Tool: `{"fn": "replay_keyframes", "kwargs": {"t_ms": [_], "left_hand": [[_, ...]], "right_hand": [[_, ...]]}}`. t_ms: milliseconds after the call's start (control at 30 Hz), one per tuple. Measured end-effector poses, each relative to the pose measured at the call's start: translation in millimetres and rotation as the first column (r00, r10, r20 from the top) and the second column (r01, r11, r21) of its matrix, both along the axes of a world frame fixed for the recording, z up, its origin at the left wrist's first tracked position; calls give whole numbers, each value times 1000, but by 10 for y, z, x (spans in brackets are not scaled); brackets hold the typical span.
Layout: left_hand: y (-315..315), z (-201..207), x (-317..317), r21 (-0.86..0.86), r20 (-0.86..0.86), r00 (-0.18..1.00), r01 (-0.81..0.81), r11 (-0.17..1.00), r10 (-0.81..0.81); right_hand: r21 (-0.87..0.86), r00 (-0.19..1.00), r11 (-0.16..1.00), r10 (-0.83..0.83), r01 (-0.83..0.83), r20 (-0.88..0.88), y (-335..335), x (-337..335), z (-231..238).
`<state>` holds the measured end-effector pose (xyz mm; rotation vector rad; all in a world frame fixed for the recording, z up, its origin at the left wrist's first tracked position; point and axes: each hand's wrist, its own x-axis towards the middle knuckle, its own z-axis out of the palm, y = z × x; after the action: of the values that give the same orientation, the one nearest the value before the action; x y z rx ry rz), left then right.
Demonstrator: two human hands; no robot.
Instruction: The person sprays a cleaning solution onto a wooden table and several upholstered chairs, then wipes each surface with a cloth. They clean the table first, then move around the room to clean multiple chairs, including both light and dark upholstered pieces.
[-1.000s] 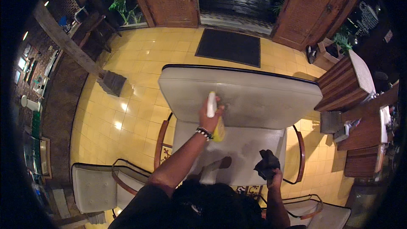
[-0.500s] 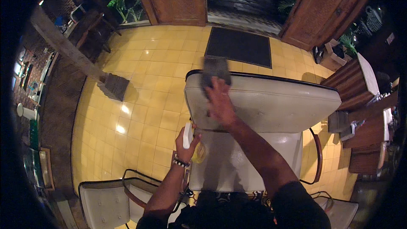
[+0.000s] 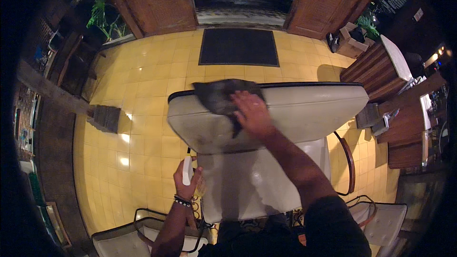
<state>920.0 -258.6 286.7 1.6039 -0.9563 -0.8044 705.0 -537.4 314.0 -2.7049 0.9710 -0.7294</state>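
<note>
A cream padded bench (image 3: 312,107) with a black-edged backrest stands before me. My right hand (image 3: 254,114) reaches over the backrest and holds a dark grey cloth (image 3: 216,96) against its upper left part, the fingers spread over the cloth. The cloth hangs over the top edge and is slightly blurred. Low on the left, beside the seat, my left hand (image 3: 185,178) is closed round a spray bottle with a white trigger head (image 3: 187,170). The bottle's body is see-through and yellowish, partly hidden by the hand.
Similar cream chairs stand at lower left (image 3: 119,240) and lower right (image 3: 385,221). Beyond the bench, a dark mat (image 3: 238,47) lies on yellow tiles before an open wooden doorway. A post on a stone base (image 3: 104,118) rises at left; a wooden counter (image 3: 376,74) stands right.
My right hand has shifted little while the cloth has swung left and spread over the backrest's top edge. The view has turned; my left hand still holds the spray bottle.
</note>
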Motion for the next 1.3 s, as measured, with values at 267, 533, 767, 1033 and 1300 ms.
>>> {"fn": "replay_keyframes", "kwargs": {"t_ms": [267,533,767,1033,1300], "left_hand": [[-1573,589,-643,-48,-287,954,75,996,-86],[-2442,257,-1452,-175,-728,636,191,966,-258],[-2771,106,-1714,-61,-618,735,309,949,-279],[-2988,301,-1861,114,-591,782,326,939,-199],[-3017,258,-1911,123,-434,876,289,949,-211]], "right_hand": [[-229,822,797,-568,559,34,-1114,-2967,-177],[-68,998,996,60,-60,-6,-802,-1189,27],[-62,998,996,-64,65,14,-1246,-2307,194],[3,597,617,-762,787,251,-2314,-5821,-545],[875,-470,484,-767,22,436,-1294,-5406,-3418]]}}
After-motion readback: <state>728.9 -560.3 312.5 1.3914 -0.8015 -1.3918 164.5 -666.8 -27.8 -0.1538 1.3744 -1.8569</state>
